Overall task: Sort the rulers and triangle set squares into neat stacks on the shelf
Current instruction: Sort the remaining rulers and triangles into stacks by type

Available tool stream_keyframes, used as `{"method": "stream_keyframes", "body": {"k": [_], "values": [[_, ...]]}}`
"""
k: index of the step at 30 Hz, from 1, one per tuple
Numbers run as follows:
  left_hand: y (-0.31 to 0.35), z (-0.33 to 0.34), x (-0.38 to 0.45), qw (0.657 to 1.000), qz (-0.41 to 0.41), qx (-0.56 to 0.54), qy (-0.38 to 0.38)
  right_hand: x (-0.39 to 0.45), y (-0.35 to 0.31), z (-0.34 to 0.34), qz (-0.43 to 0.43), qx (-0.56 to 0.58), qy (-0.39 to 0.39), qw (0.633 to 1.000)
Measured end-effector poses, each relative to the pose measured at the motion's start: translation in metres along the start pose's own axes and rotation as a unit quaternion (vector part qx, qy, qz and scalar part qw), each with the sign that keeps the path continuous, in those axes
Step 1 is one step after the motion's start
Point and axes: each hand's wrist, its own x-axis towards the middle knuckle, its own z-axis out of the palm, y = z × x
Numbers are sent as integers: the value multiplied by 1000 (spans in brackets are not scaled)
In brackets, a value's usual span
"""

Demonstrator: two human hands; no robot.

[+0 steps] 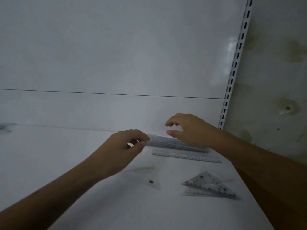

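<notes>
White shelf (66,155): left hand (123,145) pinches the ruler stack (176,143)'s end; right hand (191,128) hovers, fingers loosely curled; contact unclear, blurred.

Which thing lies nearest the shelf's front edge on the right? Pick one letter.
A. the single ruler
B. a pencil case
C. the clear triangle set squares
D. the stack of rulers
C: the clear triangle set squares lie nearest the camera on the shelf, while the single ruler and the stack of rulers lie farther back, toward the rear panel.
</notes>
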Motion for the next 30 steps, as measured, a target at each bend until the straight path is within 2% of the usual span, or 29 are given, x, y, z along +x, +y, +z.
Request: {"method": "stream_keyframes", "body": {"k": [5, 13, 19, 22, 25, 30], "values": [[-56, -72, -41, 998, -49, 11, 48, 30, -68, 13, -42, 13, 5, 999], [-174, -223, -167, 978, -141, 113, 104, 119, -262, 75, -126, 53, -7, 991], [-260, -312, -255, 960, -213, 138, 119, 158, -386, 142, -166, 90, -58, 980], [-298, -340, -277, 950, -247, 149, 119, 178, -422, 170, -179, 76, -89, 977], [-334, -361, -278, 944, -269, 147, 124, 207, -445, 189, -177, 79, -88, 977], [-396, -402, -243, 948, -250, 161, 115, 275, -465, 209, -168, 67, -85, 980]]}}
